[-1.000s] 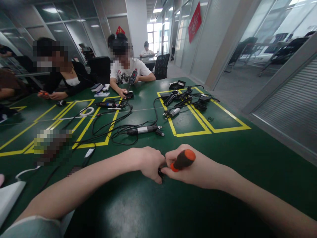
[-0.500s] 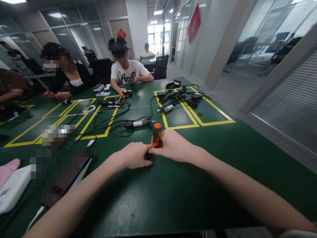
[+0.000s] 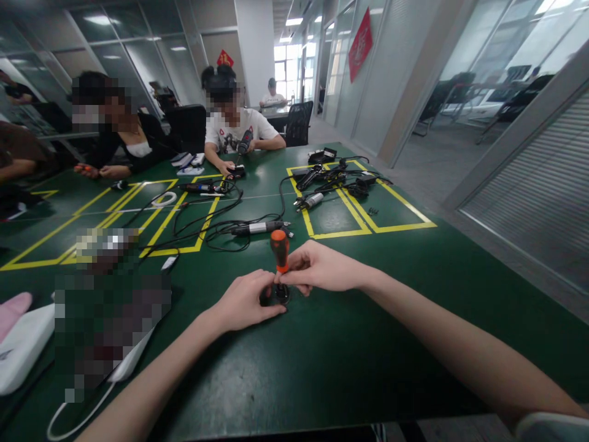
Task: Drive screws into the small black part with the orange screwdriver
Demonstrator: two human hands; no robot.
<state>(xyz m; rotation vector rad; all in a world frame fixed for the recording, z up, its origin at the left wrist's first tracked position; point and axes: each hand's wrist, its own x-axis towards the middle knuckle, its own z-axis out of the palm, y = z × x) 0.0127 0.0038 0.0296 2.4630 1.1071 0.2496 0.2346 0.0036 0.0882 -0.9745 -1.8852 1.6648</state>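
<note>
A screwdriver [image 3: 279, 248] with an orange and black handle stands upright in the middle of the green table [image 3: 414, 276]. My right hand [image 3: 322, 269] pinches its handle low down, fingers closed round it. The tip rests on a small black round part [image 3: 276, 296] lying on the table. My left hand [image 3: 243, 302] is closed on that part from the left, holding it down.
Black cables and an electric screwdriver [image 3: 260, 228] lie just beyond my hands inside yellow taped boxes. More tools and adapters [image 3: 331, 178] lie far right. A white device with a cable [image 3: 23, 344] sits near left. Two people [image 3: 230, 132] work at the far side.
The screwdriver has gone from lying tilted in my right fist to standing upright, held by the fingertips. Both hands have shifted slightly on the table as the view moved.
</note>
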